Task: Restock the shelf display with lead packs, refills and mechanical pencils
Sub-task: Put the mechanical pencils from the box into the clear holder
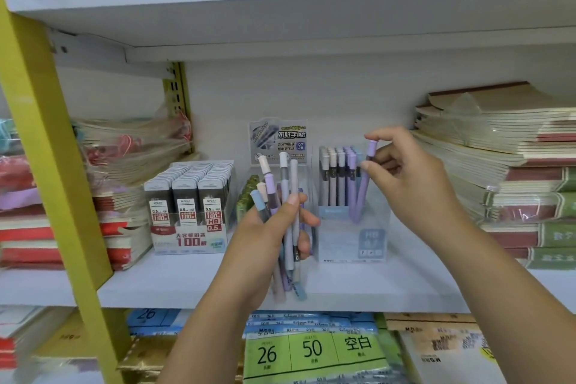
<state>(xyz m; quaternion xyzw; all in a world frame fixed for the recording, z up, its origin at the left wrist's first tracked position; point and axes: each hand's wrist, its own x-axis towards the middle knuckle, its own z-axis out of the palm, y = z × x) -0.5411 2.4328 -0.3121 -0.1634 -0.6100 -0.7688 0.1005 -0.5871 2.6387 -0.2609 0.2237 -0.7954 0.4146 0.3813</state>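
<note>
Behind left hand, pencil bundle partly hidden (box print blurred).

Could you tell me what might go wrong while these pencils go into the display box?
1. The left hand grips a loose bundle of pencils fanned at uneven heights; one could slip out and fall.
2. The purple pencil pinched by the right hand leans in the display box; pushed down askew, it might jam or nudge the upright pencils beside it.
</note>
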